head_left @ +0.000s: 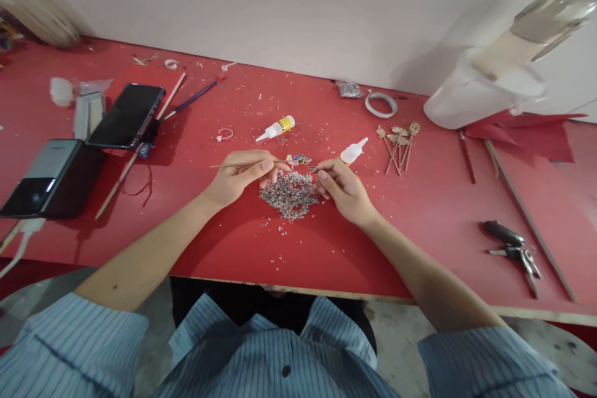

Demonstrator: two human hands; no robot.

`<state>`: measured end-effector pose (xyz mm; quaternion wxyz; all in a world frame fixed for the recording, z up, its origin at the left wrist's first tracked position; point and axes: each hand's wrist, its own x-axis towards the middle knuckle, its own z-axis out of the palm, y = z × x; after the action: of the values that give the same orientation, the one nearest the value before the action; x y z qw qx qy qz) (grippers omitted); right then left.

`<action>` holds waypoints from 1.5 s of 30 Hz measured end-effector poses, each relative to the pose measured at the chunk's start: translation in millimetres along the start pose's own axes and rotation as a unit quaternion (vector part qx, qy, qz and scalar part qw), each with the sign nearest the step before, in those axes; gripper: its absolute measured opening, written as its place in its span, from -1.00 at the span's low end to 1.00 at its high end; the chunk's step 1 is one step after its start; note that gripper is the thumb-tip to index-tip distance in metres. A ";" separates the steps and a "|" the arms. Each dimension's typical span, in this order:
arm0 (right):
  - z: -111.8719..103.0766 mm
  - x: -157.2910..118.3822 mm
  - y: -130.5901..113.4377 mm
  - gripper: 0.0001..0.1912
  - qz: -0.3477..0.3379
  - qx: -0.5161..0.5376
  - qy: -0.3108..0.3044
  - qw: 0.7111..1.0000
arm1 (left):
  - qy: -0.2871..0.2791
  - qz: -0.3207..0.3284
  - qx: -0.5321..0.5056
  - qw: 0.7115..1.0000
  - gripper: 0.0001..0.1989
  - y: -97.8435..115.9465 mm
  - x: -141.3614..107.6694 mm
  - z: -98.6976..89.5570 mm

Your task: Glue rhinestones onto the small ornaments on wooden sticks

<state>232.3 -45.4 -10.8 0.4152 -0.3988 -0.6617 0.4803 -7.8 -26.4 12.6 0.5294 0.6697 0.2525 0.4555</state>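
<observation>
My left hand [245, 175] is closed around a thin wooden stick [233, 165] that points left to right. At the stick's right end is a small ornament [298, 160] covered in colourful bits. My right hand [342, 189] is pinched just right of the ornament; what its fingertips hold is too small to make out. Beneath both hands lies a pile of tiny multicoloured chips [290, 196]. A white glue bottle [353, 152] shows just behind my right hand, its lower end hidden. Another glue bottle [276, 128] with a yellow label lies on its side beyond the ornament.
Several wooden ornaments on sticks [398, 142] lie to the right, below a tape roll [381, 105]. Farther right are a white bucket [454, 96] and keys [517, 255]. At left are a smartphone [127, 115], a black device [51, 177] and a paintbrush [193, 98].
</observation>
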 end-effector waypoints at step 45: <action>0.0 -1.3 -10.2 -0.82 0.031 0.062 -0.068 0.995 | 0.001 -0.003 -0.005 1.000 -0.76 -3.0 0.0 -2.0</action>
<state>231.4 -48.9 -1.2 0.3786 -0.3589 -0.6447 0.5588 -9.1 -24.5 9.8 0.5336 0.6657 0.2528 0.4563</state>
